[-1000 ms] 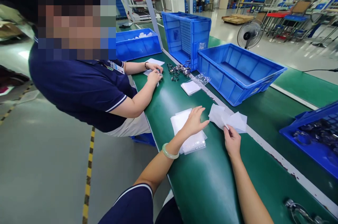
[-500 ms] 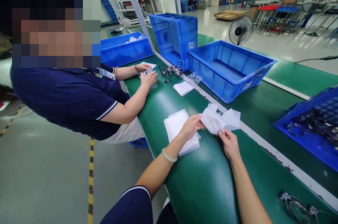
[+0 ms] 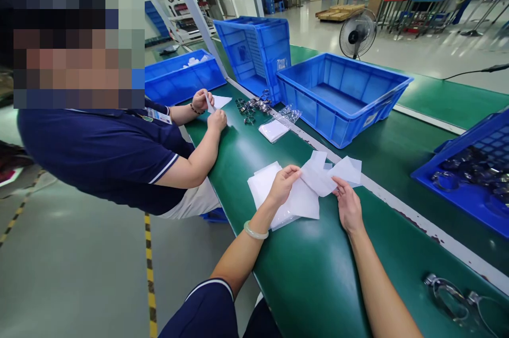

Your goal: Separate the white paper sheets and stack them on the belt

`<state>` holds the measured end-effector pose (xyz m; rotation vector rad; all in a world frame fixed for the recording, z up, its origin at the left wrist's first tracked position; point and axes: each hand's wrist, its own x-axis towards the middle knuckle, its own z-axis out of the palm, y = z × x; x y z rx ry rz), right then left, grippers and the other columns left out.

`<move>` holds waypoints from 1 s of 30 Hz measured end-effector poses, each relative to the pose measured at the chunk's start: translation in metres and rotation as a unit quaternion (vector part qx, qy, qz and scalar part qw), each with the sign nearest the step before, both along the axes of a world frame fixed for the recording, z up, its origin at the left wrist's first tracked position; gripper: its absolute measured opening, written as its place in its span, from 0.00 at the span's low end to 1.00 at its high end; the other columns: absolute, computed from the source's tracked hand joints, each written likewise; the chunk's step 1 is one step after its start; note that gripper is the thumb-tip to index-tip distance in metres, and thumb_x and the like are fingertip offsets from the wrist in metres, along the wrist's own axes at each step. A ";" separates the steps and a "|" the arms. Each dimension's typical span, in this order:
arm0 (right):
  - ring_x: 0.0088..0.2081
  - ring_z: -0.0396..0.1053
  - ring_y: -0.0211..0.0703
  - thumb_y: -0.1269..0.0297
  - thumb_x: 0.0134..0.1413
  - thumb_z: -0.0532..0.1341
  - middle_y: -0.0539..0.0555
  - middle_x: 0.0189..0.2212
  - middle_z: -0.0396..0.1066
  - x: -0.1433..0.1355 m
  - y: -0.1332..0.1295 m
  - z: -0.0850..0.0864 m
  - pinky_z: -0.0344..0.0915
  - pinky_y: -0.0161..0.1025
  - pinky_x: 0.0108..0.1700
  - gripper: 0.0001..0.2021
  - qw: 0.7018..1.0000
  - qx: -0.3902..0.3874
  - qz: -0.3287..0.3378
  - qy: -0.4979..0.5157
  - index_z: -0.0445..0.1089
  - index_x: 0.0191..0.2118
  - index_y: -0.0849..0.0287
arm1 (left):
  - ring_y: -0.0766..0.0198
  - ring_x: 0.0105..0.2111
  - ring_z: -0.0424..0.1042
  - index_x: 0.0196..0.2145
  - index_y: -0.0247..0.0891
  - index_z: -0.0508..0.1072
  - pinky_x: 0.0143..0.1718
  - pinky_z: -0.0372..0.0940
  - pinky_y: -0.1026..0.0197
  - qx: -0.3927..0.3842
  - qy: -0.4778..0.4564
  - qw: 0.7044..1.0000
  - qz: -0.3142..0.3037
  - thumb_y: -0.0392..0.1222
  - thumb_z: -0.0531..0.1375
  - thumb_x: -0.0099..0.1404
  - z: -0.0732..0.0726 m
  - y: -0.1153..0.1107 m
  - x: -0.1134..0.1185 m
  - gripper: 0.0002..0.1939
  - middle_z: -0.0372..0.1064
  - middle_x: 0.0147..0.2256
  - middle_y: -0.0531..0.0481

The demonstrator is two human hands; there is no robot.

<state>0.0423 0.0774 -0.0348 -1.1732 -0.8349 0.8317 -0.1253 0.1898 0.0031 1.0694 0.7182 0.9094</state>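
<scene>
My left hand (image 3: 284,185) pinches the left side of a thin white sheet (image 3: 318,180) between thumb and fingers. At the sheet's lower right edge, my right hand (image 3: 348,204) has its fingertips closed on it. The sheet is creased and held above the table; whether it is paper or a thin sleeve I cannot tell. Behind it, more white pieces (image 3: 348,170) stick out near the metal strip. Below my left hand lies a pile of white sheets (image 3: 260,181), some with clear plastic, one jutting out to the right.
A co-worker's hands (image 3: 212,110) handle a white sheet on the left. Metal ring clamps (image 3: 254,106) and a packet of white sheets (image 3: 273,130) lie ahead. A blue crate (image 3: 345,99) stands beyond; another blue bin (image 3: 473,173) holds metal parts. More rings (image 3: 449,295) lie lower right.
My left hand has shifted slightly up and left, and my right fingers have straightened somewhat. A white sheet now shows lower right of the pile. The co-worker's hands have lifted a white sheet.
</scene>
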 end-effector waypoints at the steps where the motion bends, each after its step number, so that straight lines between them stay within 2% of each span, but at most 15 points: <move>1: 0.54 0.65 0.54 0.41 0.56 0.52 0.62 0.53 0.68 -0.001 -0.001 0.001 0.64 0.50 0.52 0.29 1.000 0.003 0.001 0.000 0.67 0.52 0.59 | 0.69 0.29 0.63 0.31 0.36 0.70 0.34 0.58 0.66 0.009 0.010 1.000 -0.008 0.47 0.67 0.55 0.000 -0.002 0.001 0.13 0.66 0.28 0.55; 3: 0.51 0.67 0.52 0.43 0.51 0.60 0.60 0.50 0.71 -0.004 -0.002 0.003 0.64 0.48 0.51 0.26 1.000 -0.004 0.001 -0.003 0.69 0.49 0.58 | 0.69 0.29 0.63 0.31 0.35 0.70 0.34 0.58 0.66 0.026 0.029 0.999 -0.026 0.47 0.67 0.55 0.001 -0.007 0.004 0.13 0.66 0.28 0.54; 5: 0.44 0.70 0.49 0.49 0.48 0.64 0.57 0.43 0.74 -0.007 -0.003 0.004 0.66 0.45 0.47 0.20 1.000 -0.023 -0.008 -0.004 0.71 0.43 0.58 | 0.68 0.29 0.63 0.31 0.35 0.71 0.34 0.58 0.65 0.040 0.043 0.997 -0.043 0.48 0.67 0.55 0.002 -0.010 0.005 0.14 0.66 0.28 0.54; 8: 0.36 0.70 0.44 0.52 0.49 0.65 0.54 0.34 0.74 -0.008 -0.002 0.004 0.67 0.41 0.40 0.15 0.999 -0.042 -0.030 0.005 0.71 0.37 0.58 | 0.68 0.29 0.63 0.31 0.35 0.71 0.34 0.58 0.65 0.052 0.055 0.995 -0.065 0.49 0.66 0.56 0.001 -0.011 0.006 0.15 0.66 0.28 0.54; 12: 0.31 0.68 0.40 0.50 0.49 0.64 0.52 0.30 0.72 -0.007 -0.001 0.004 0.65 0.37 0.33 0.16 0.998 -0.051 -0.038 0.025 0.68 0.36 0.58 | 0.68 0.28 0.64 0.32 0.36 0.71 0.34 0.59 0.66 0.055 0.063 0.991 -0.103 0.50 0.66 0.56 0.000 -0.009 0.004 0.15 0.67 0.28 0.53; 15: 0.29 0.68 0.40 0.49 0.50 0.63 0.52 0.30 0.72 -0.006 -0.002 0.004 0.65 0.36 0.31 0.16 0.998 -0.050 -0.038 0.028 0.66 0.37 0.57 | 0.64 0.32 0.69 0.37 0.36 0.72 0.37 0.62 0.63 0.046 0.068 0.978 -0.191 0.49 0.67 0.55 0.000 -0.008 0.000 0.17 0.71 0.33 0.49; 18: 0.31 0.70 0.41 0.49 0.52 0.61 0.53 0.31 0.73 -0.004 -0.004 0.007 0.67 0.37 0.32 0.16 0.999 -0.037 -0.036 0.010 0.65 0.37 0.57 | 0.60 0.35 0.70 0.39 0.35 0.74 0.39 0.64 0.61 0.079 0.104 0.942 -0.309 0.49 0.65 0.58 0.001 -0.008 -0.003 0.17 0.72 0.37 0.46; 20: 0.33 0.71 0.43 0.50 0.53 0.60 0.54 0.33 0.73 -0.003 -0.004 0.014 0.68 0.39 0.35 0.15 0.999 -0.022 -0.024 -0.016 0.65 0.40 0.56 | 0.59 0.35 0.71 0.37 0.34 0.75 0.38 0.65 0.60 0.111 0.124 0.926 -0.338 0.50 0.62 0.60 0.004 -0.007 -0.006 0.16 0.73 0.36 0.46; 22: 0.35 0.71 0.43 0.53 0.54 0.60 0.54 0.35 0.73 -0.003 -0.002 0.027 0.68 0.40 0.37 0.16 0.999 -0.003 0.000 -0.054 0.66 0.45 0.56 | 0.58 0.35 0.71 0.37 0.34 0.75 0.38 0.65 0.60 0.151 0.144 0.925 -0.316 0.50 0.60 0.62 0.014 -0.005 -0.011 0.15 0.73 0.35 0.46; 23: 0.37 0.71 0.43 0.54 0.55 0.60 0.54 0.36 0.72 -0.005 0.000 0.036 0.68 0.40 0.39 0.17 0.997 0.008 0.014 -0.076 0.66 0.48 0.56 | 0.58 0.35 0.71 0.37 0.34 0.75 0.39 0.65 0.59 0.185 0.162 0.927 -0.284 0.50 0.59 0.63 0.022 -0.002 -0.015 0.15 0.74 0.35 0.46; 25: 0.40 0.69 0.43 0.57 0.56 0.60 0.54 0.38 0.71 -0.013 0.006 0.055 0.67 0.42 0.45 0.18 0.991 0.032 0.043 -0.125 0.66 0.51 0.55 | 0.58 0.37 0.72 0.38 0.36 0.75 0.41 0.65 0.59 0.280 0.213 0.919 -0.179 0.48 0.56 0.64 0.043 0.004 -0.028 0.14 0.74 0.36 0.46; 28: 0.46 0.67 0.43 0.63 0.61 0.55 0.53 0.42 0.69 -0.034 0.021 0.074 0.62 0.44 0.52 0.15 0.966 0.083 0.092 -0.226 0.66 0.53 0.52 | 0.57 0.46 0.71 0.40 0.39 0.74 0.52 0.62 0.56 0.409 0.281 0.868 -0.025 0.44 0.52 0.64 0.074 0.016 -0.059 0.13 0.74 0.43 0.46; 30: 0.47 0.66 0.42 0.68 0.62 0.52 0.54 0.44 0.69 -0.051 0.026 0.074 0.62 0.43 0.51 0.15 0.938 0.116 0.124 -0.301 0.67 0.52 0.52 | 0.58 0.51 0.69 0.38 0.42 0.74 0.58 0.58 0.53 0.456 0.337 0.824 0.012 0.42 0.50 0.61 0.082 0.018 -0.084 0.13 0.73 0.46 0.48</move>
